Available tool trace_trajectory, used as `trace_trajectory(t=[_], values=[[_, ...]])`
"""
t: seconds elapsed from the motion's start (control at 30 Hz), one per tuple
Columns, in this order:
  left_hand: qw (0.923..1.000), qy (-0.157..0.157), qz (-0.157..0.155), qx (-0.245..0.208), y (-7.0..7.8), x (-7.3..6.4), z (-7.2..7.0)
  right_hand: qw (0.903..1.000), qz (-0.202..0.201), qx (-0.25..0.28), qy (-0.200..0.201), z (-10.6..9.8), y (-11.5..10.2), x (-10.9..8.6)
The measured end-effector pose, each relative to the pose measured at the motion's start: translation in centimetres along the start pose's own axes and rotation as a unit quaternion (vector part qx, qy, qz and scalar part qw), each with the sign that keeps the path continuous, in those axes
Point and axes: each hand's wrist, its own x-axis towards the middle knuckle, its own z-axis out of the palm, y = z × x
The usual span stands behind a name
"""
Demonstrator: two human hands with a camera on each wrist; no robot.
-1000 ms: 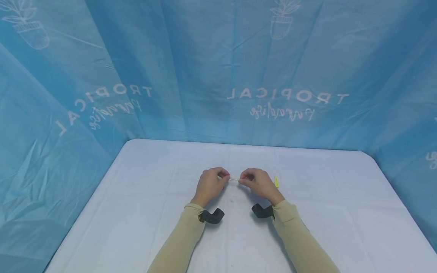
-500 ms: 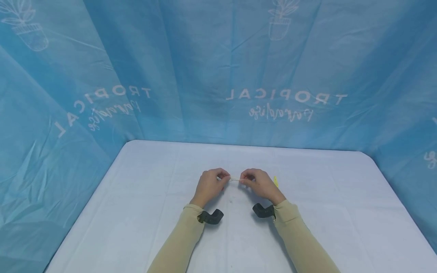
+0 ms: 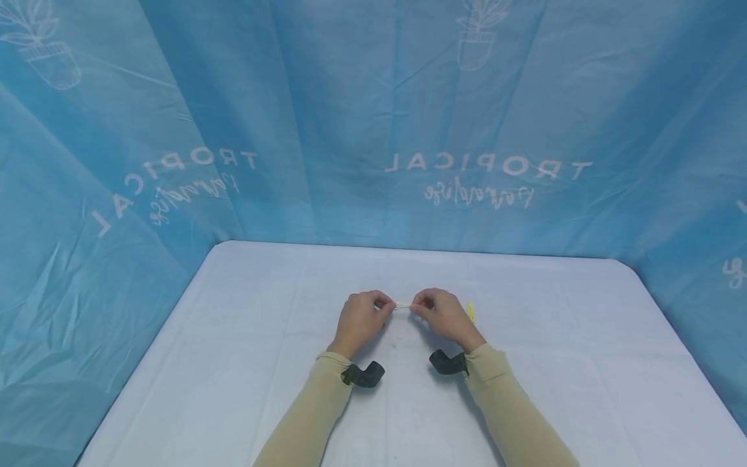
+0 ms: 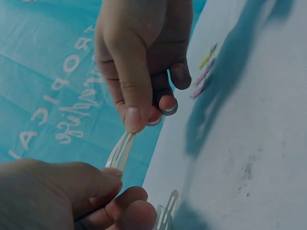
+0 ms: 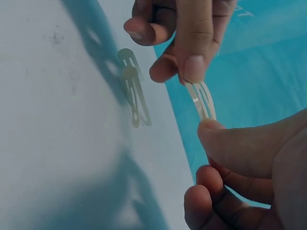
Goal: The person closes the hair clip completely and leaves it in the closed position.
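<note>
Between both hands, above the table, is a cream snap hair clip (image 5: 201,99). My left hand (image 3: 361,320) pinches one end of it between thumb and fingers. The other end is pinched by my right hand (image 3: 445,318). In the left wrist view, slim gaps show between the clip's bowed strips (image 4: 120,151); whether it is snapped open or closed I cannot tell. Two more cream hair clips (image 5: 133,91) lie on the table near my left hand, one overlapping the other. Beyond my right hand lie a yellow hair clip (image 4: 207,56) and pinkish clips (image 4: 201,84).
A white cloth covers the table (image 3: 262,389). Blue printed curtains (image 3: 350,130) stand along its back and both sides. Black curved camera mounts (image 3: 364,374) stick out from the wrists, close above the cloth. Small dark specks (image 4: 247,170) mark the tabletop.
Both hands keep hold of the cream hair clip and have hardly moved. The left hand sits very slightly lower and further right in the head view, which has shifted a little.
</note>
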Motion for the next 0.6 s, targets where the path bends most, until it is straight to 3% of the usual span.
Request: trace_trajectory(t=[0.17,0.6], values=[[0.9993,0.014,0.005,0.034,0.04,0.03,0.33,0.9998,0.011,-0.013,0.008,0.31,-0.12,0.07],[0.9984,0.027,0.007,0.05,0.12,0.09,0.61,0.9994,0.026,-0.022,0.01,0.49,-0.07,0.16]])
